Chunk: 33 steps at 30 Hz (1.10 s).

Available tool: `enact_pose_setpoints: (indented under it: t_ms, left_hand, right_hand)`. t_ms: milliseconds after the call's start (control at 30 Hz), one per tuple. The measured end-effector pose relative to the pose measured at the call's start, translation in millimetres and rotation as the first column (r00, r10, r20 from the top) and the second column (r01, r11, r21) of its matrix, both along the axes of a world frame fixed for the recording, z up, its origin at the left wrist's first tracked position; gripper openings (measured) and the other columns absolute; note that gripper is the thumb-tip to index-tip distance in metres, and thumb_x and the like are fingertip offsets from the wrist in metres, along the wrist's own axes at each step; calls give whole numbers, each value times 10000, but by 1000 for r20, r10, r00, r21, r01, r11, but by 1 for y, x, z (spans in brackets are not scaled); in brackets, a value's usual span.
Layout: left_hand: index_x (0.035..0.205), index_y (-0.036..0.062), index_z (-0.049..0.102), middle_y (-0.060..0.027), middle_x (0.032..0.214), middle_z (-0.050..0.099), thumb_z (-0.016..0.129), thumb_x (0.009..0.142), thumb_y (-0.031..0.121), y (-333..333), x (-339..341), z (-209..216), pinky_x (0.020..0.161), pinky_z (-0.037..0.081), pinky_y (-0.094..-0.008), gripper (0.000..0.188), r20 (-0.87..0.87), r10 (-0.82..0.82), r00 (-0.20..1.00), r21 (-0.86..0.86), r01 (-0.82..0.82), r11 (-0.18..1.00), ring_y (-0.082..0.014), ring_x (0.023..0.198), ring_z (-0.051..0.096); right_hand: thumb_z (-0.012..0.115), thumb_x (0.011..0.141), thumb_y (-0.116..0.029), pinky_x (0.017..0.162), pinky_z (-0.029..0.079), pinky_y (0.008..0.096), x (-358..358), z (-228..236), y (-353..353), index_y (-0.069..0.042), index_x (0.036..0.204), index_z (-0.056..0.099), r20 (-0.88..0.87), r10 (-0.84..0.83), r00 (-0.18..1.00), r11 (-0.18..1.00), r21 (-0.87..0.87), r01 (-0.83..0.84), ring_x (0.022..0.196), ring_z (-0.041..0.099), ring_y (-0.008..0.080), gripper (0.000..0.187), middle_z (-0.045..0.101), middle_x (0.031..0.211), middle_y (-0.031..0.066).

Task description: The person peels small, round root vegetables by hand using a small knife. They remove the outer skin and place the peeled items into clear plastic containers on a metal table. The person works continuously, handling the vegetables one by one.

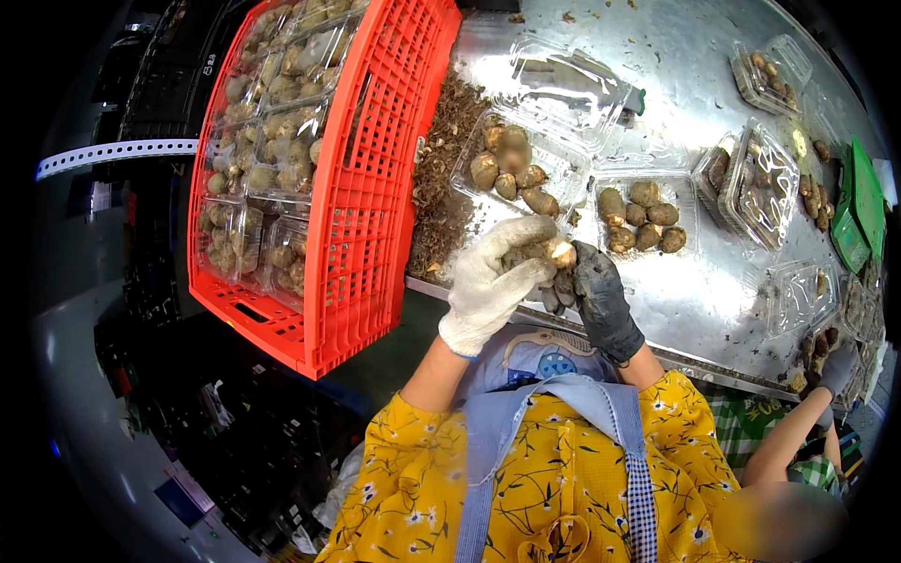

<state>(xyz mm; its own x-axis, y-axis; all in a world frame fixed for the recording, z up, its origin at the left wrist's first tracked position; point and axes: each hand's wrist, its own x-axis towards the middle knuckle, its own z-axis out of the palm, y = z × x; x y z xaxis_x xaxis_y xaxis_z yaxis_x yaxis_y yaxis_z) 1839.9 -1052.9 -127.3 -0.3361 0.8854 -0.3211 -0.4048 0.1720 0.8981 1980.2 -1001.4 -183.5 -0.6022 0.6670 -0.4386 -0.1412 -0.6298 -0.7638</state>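
Observation:
My left hand [496, 281], in a white knit glove, grips a brown taro root [561, 251] with a pale cut end. My right hand [601, 298], in a dark grey glove, has its fingers curled at the right side of the same taro. Both hands are above the table's near edge. Just beyond them lies an open clear plastic clamshell box [457, 180] with several taros [484, 172] in it. Right of that, another clear tray [690, 246] holds several taros [645, 194]. The undersides of the fingers are partly hidden.
A red crate [375, 178] of filled clear boxes stands tilted at the left. Brown peelings [444, 178] line the metal table [690, 56] beside it. Filled boxes [762, 183] and a green crate [856, 206] are at the right. A co-worker's gloved hand [838, 371] works at lower right.

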Motion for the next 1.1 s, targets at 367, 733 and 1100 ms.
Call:
enact_pose_setpoints:
  t_ms: [367,733,1100]
  left_hand:
    - [1142,-49,510,-102,1075,538,582,748,-99,-2,10,-1,840,490,-272,403,-31,43,999,40,-41,998,-168,975,581]
    - [1067,-7,585,-132,1063,556,605,744,-67,-1,-13,-1,764,517,-273,329,-683,-212,699,36,322,946,-179,917,602]
    - [1075,-38,568,-122,1046,558,610,718,-75,-5,-9,-17,762,507,-260,361,-457,-137,879,107,207,972,-171,908,595]
  right_hand:
    - [511,858,-41,783,477,393,4,-23,11,50,1084,529,186,-242,952,-39,979,-201,917,563,325,244,551,1080,205]
    - [500,923,-177,388,377,266,9,15,34,-18,897,540,57,313,948,949,-66,-309,411,431,116,166,466,536,25]
    - [457,913,-223,467,391,234,17,-1,30,25,960,545,-510,101,854,888,-341,-309,477,430,100,267,426,595,4]
